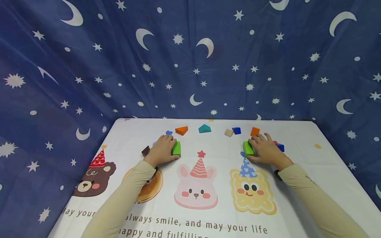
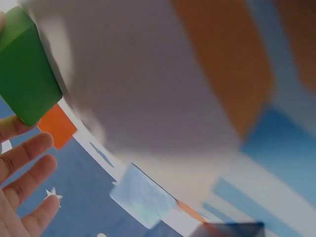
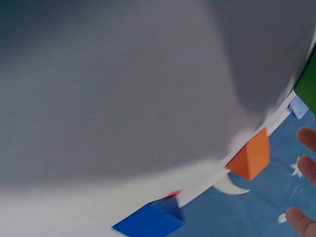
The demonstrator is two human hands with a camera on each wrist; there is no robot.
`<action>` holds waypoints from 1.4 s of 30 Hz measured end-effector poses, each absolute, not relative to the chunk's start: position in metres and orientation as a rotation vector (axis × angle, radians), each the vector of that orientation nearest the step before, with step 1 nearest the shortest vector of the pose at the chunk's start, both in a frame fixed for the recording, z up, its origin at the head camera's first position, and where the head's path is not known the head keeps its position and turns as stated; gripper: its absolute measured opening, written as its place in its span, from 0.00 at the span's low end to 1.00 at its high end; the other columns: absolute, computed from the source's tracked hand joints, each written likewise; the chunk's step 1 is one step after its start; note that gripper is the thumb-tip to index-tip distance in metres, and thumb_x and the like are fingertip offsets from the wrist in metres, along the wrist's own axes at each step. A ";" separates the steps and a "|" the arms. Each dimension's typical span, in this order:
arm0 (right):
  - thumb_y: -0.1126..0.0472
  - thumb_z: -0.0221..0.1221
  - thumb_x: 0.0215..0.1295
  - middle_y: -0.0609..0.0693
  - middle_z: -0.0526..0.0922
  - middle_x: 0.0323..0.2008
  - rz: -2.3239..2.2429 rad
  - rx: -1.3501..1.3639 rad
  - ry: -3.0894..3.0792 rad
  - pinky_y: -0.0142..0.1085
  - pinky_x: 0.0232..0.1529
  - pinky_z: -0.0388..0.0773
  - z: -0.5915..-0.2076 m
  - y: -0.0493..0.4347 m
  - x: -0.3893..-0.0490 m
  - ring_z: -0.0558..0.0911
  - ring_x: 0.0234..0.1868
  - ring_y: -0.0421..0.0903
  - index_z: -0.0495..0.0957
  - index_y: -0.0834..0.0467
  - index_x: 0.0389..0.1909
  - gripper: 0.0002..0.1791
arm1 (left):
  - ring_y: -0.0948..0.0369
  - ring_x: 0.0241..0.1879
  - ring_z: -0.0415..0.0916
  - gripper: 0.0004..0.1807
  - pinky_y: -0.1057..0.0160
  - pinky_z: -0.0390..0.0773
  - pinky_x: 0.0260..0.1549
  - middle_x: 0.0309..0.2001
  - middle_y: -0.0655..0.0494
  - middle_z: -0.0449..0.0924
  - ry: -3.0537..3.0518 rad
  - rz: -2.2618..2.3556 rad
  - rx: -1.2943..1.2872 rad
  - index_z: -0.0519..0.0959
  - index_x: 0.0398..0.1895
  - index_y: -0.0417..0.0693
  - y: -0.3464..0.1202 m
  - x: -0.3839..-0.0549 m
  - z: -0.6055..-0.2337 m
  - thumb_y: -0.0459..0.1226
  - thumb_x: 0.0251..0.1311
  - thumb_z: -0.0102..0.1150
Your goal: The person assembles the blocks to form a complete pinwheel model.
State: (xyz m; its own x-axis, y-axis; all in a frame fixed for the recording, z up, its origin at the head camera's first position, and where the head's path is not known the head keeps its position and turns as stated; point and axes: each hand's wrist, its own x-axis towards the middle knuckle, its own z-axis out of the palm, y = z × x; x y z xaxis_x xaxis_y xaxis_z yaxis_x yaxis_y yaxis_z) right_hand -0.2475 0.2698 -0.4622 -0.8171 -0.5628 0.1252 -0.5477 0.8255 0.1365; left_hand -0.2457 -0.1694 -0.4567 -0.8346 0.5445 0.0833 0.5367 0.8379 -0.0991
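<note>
In the head view my left hand point(image 1: 161, 150) pinches a green block point(image 1: 176, 149) between thumb and fingers, left of the middle of the table. Across from it, my right hand point(image 1: 266, 150) grips another green block point(image 1: 248, 149) by its right side. The left wrist view shows the left green block point(image 2: 29, 69) near the index finger, the other fingers spread below it. Only a corner of the right green block point(image 3: 308, 86) shows in the right wrist view, above the fingertips point(image 3: 308, 138).
Along the table's point(image 1: 300, 142) far side lie an orange block point(image 1: 182, 130), a teal block point(image 1: 204, 128), a beige block point(image 1: 229, 133), a blue block point(image 1: 236, 130) and another orange block point(image 1: 255, 131). A dark brown block point(image 1: 146, 151) sits by the left hand; a dark blue block point(image 1: 280, 147) lies behind the right.
</note>
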 end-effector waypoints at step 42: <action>0.31 0.59 0.51 0.58 0.76 0.50 -0.174 1.108 -2.681 0.60 0.60 0.63 -0.463 0.188 -0.239 0.73 0.56 0.56 0.73 0.59 0.51 0.38 | 0.58 0.47 0.69 0.36 0.57 0.64 0.62 0.45 0.55 0.72 -2.852 0.045 -1.127 0.73 0.50 0.50 -0.064 -0.198 -0.459 0.65 0.47 0.60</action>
